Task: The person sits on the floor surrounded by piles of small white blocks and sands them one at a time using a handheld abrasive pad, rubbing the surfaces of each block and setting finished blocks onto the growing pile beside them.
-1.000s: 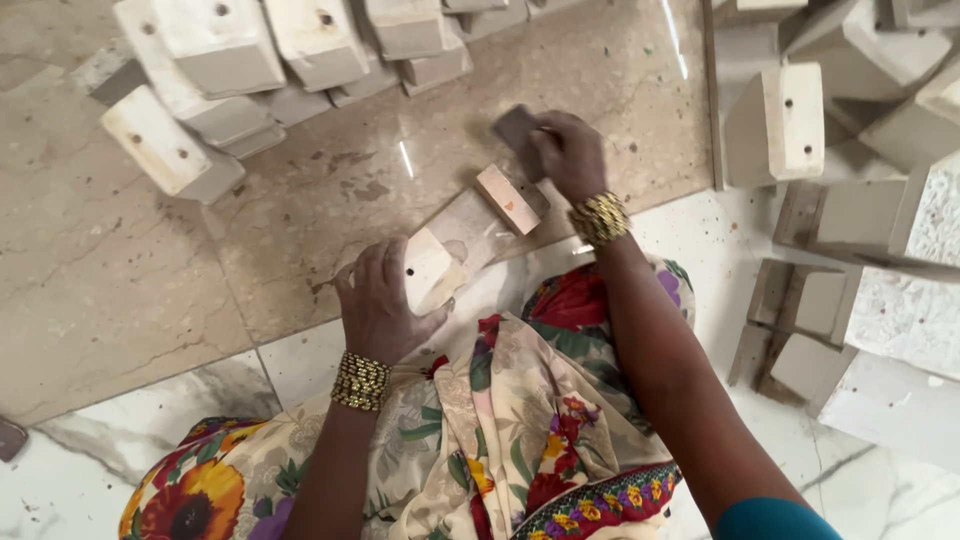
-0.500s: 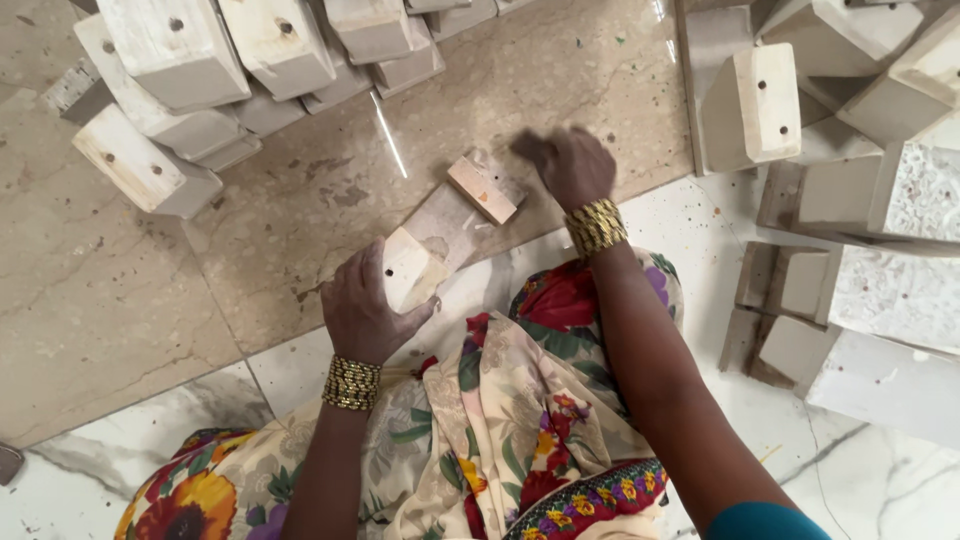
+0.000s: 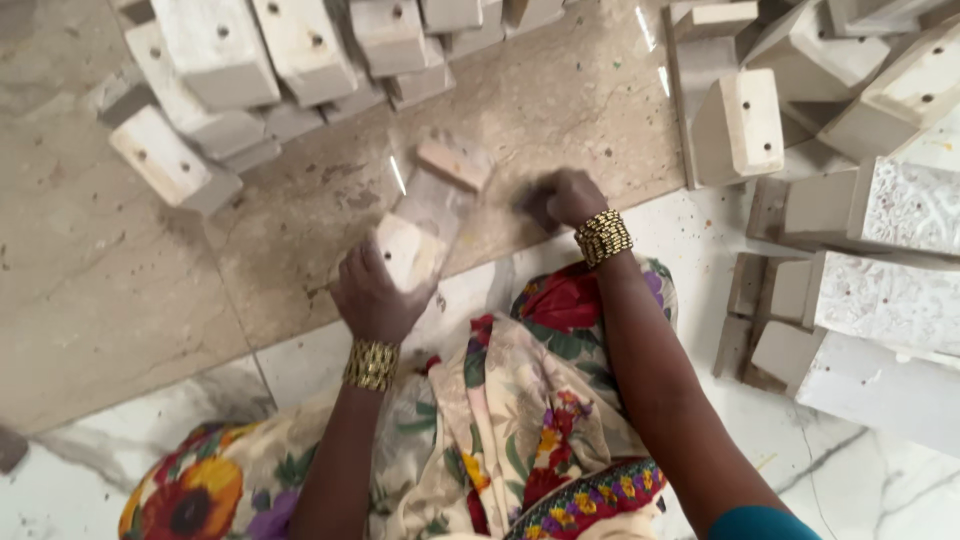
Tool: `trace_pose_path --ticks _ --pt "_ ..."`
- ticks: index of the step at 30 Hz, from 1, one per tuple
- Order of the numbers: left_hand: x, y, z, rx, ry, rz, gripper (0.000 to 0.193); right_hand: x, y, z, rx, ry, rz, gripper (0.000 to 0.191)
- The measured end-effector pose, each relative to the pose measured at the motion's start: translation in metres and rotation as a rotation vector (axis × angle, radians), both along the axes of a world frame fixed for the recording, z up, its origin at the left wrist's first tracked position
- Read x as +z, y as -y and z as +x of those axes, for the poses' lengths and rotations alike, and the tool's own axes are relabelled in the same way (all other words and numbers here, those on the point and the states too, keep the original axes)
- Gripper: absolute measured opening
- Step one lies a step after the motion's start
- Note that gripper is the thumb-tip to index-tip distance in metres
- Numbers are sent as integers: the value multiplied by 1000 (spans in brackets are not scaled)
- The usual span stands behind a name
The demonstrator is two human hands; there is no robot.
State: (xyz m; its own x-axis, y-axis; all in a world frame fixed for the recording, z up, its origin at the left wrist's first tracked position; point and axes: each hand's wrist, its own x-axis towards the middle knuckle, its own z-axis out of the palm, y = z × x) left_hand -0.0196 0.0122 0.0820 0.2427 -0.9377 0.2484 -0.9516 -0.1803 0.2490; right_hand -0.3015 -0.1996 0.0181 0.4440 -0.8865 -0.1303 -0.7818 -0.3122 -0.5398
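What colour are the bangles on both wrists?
Gold, seen in the head view: left wrist bangles and right wrist bangles.

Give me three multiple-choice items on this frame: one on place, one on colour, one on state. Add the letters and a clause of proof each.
1. Where does the left hand rest?
A. on the near end of the wooden block
B. on the floral cloth
C. on the stacked blocks at top

2. What colour are the bangles on both wrists?
A. silver
B. gold
C. red

3. How does the right hand look?
A. sharp and flat on the floor
B. blurred, fist closed
C. out of view

Answers: A, the fingers clasp the block's near end; B, both bands shine gold; B, the closed hand is smeared by motion beside the block.
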Motion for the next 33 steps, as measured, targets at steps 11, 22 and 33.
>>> trace_pose_path --ticks 11,22,33 --pt "-60 -24 46 107 -1801 -151 71 40 -105 140 118 386 -409 32" --pt "-57 -15 46 32 -1646 -117 75 52 -122 133 21 124 -567 20" --pt "-54 -6 13 64 -1334 -110 102 9 -164 142 -102 353 5 21"
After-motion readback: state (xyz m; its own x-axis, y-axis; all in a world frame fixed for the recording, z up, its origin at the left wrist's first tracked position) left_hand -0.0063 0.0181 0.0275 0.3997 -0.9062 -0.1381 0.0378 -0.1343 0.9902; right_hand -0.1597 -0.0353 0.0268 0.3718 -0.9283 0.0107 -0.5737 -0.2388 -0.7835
